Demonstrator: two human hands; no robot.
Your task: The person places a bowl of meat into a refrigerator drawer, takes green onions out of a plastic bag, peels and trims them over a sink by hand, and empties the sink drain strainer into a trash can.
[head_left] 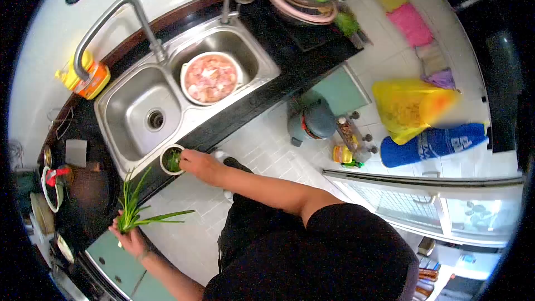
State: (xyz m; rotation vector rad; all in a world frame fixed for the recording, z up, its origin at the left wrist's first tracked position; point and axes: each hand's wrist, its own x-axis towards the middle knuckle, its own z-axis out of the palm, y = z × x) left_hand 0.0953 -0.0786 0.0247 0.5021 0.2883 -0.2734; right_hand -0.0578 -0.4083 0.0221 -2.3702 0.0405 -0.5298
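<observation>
My left hand is closed around a bunch of green onions, at the front left of the counter. The long green leaves fan out upward and to the right. My right hand grips the right rim of a small white bowl at the counter's front edge. Inside the bowl are green pieces, too small to make out exactly. Whether the bowl rests on the counter or is held just above it, I cannot tell.
Behind the bowl is a double steel sink. A white basin of pale pink raw meat sits in its right bowl. A faucet arches over the left one. A dark trash bin stands on the floor.
</observation>
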